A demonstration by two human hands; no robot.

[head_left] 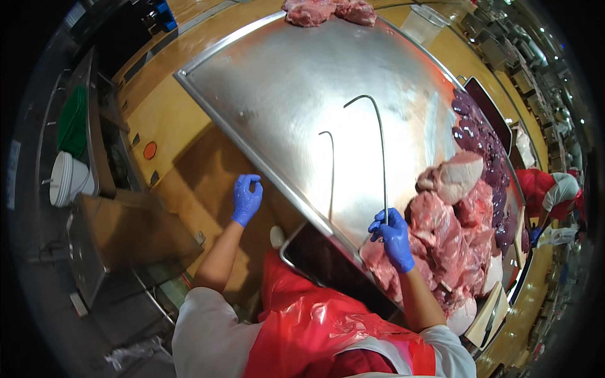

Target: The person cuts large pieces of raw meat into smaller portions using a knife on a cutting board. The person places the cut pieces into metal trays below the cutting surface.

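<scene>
My right hand [394, 241], in a blue glove, is closed round the lower end of a long metal hook [382, 145]. The hook's rod rises over the steel table [277, 94], and its curved tip bends to the left. A thinner image of it lies on the shiny tabletop. Just right of that hand is a heap of pink meat pieces [450, 233]; dark red, liver-like organs [482, 132] lie along the table's right edge. My left hand [247, 198], also blue-gloved, hangs off the table's left edge. It holds nothing, its fingers loosely bent and the thumb apart.
More meat [321, 11] lies at the far edge. A dark bin [315, 258] stands under the near edge, close to my red apron. On the left are a steel cabinet [132, 246], white buckets [70, 179] and a green tub [72, 123]. A co-worker in red [554, 195] stands at right.
</scene>
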